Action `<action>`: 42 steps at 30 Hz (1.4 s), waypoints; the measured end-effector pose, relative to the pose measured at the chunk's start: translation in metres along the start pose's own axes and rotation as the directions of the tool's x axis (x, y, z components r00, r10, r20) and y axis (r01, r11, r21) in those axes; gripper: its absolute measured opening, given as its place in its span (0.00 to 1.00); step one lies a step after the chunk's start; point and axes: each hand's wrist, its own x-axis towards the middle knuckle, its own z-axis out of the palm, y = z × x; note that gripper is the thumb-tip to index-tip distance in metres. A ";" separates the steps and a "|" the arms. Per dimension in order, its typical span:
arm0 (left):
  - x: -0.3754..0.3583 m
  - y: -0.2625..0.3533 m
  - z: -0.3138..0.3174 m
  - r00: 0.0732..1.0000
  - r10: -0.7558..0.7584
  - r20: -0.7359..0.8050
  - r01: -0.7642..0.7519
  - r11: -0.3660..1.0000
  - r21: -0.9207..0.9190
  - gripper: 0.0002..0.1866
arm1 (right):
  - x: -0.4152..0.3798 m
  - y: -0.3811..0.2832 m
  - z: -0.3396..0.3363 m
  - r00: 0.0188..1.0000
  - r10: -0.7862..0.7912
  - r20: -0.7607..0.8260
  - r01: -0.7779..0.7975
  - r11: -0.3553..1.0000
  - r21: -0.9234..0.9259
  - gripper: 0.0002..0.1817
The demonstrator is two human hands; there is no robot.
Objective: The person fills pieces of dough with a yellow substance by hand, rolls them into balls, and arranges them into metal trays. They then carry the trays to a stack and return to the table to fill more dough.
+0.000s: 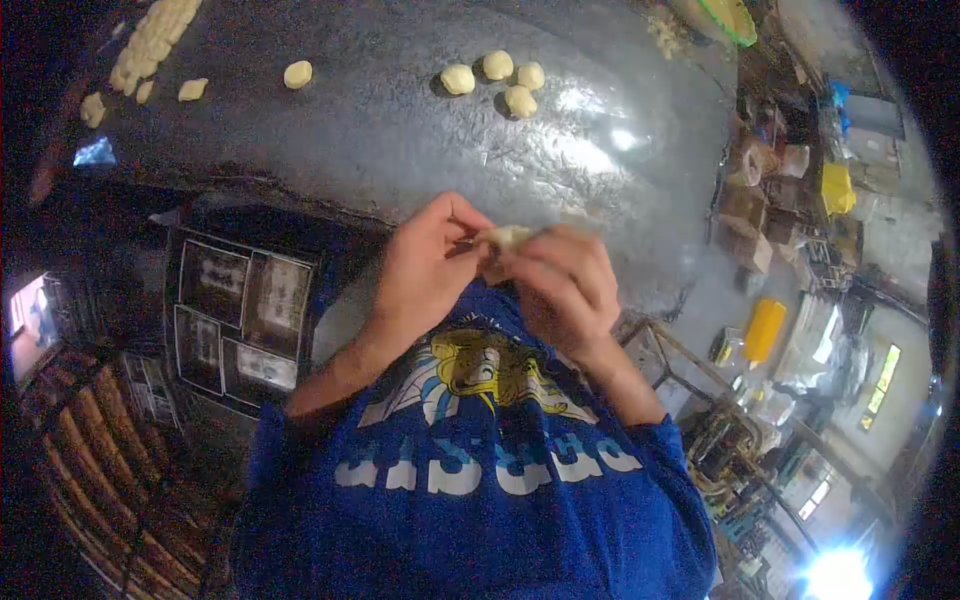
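The small pale lump of soft dough (503, 240) sits in the middle of the view, pinched between both hands just above a blue shirt with a cartoon picture (480, 440). The left hand (425, 270) is curled and grips it from 9 o'clock. The right hand (562, 285) grips it from 3 o'clock. The lump looks creamy and smooth. At 12 o'clock, four round pale dough balls (497, 80) sit close together on the shiny grey metal table (400, 140)

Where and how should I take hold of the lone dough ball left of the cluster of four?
Pinch the lone dough ball across its rounded sides, coming straight down. It sits apart on the metal table, so fingers fit around it. Both hands now hold a dough piece.
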 end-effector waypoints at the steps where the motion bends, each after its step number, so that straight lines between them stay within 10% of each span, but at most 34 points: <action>1: 0.001 0.005 0.002 1.000 0.001 0.002 -0.001 1.000 -0.001 0.12 | -0.003 0.003 -0.001 0.985 -0.165 0.046 0.168 0.983 -0.076 0.18; 4: 0.002 0.014 0.009 0.997 -0.070 -0.038 0.065 0.989 -0.133 0.12 | -0.007 0.017 -0.007 0.944 -0.293 0.153 0.307 0.948 -0.083 0.19; 6: 0.002 0.012 0.005 0.957 -0.142 0.252 0.260 0.804 -0.535 0.16 | -0.009 0.028 -0.019 0.915 -0.371 0.158 0.382 0.923 -0.045 0.18; 10: -0.011 0.013 0.051 0.984 -0.147 0.097 0.159 0.978 -0.133 0.17 | -0.012 0.027 -0.051 0.856 -0.500 0.132 0.496 0.866 0.061 0.15; 13: -0.017 0.003 0.081 0.999 -0.048 0.008 0.049 0.996 -0.072 0.16 | -0.021 0.020 -0.068 0.988 -0.156 -0.014 0.156 0.980 0.126 0.12; 15: -0.019 -0.009 0.099 0.988 0.155 0.021 -0.149 0.970 -0.190 0.16 | -0.033 0.017 -0.072 0.900 0.408 -0.151 -0.349 0.885 0.310 0.08; 25: -0.008 -0.031 0.178 0.980 -0.003 -0.197 -0.020 0.993 -0.113 0.13 | -0.091 0.059 -0.115 0.815 0.573 0.082 -0.513 0.650 0.560 0.07; 28: 0.003 -0.028 0.165 0.980 -0.191 -0.052 0.187 0.980 -0.068 0.13 | -0.084 0.069 -0.117 0.906 0.422 0.039 -0.392 0.799 0.457 0.09; 30: 0.010 -0.029 0.151 0.999 -0.039 0.014 0.039 0.999 0.005 0.16 | -0.078 0.074 -0.112 0.986 0.025 -0.164 0.013 0.974 0.225 0.13; 34: 0.023 -0.004 0.133 0.998 0.028 -0.063 -0.034 0.994 -0.100 0.18 | -0.054 0.072 -0.100 0.980 -0.190 -0.054 0.194 0.978 0.073 0.17; 39: 0.032 0.025 0.090 0.965 -0.217 0.144 0.259 0.854 -0.451 0.18 | -0.022 0.076 -0.082 0.883 -0.455 0.116 0.462 0.886 -0.044 0.18; 42: 0.039 0.030 0.071 0.975 -0.131 0.181 0.180 0.940 -0.291 0.15 | 0.001 0.062 -0.075 0.859 -0.502 0.098 0.510 0.856 -0.086 0.18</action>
